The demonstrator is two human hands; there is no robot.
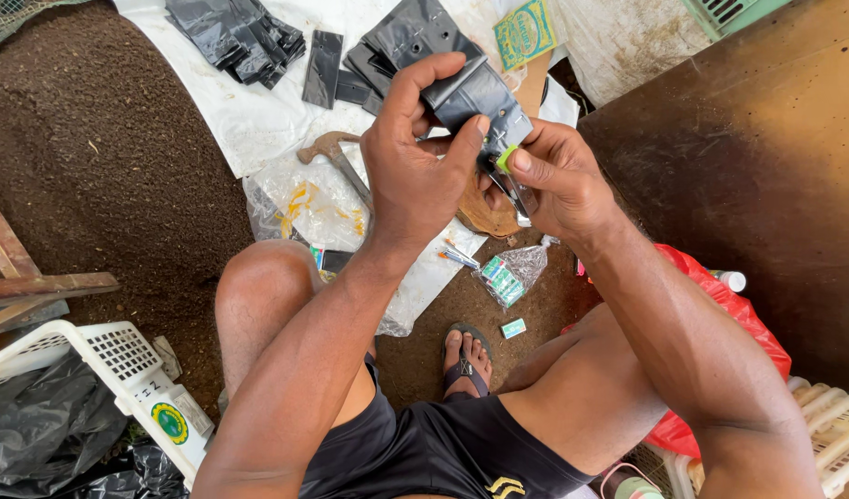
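My left hand grips a folded black plastic bag, thumb and fingers pinching its upper edge. My right hand presses a small stapler with a green tab against the bag's lower edge. Both hands are held up above my knees, close together and touching the bag.
More black bags lie on a white sheet ahead. A hammer, clear plastic wrap and small staple boxes sit on the soil. A white crate stands left, a red bag right, a brown board far right.
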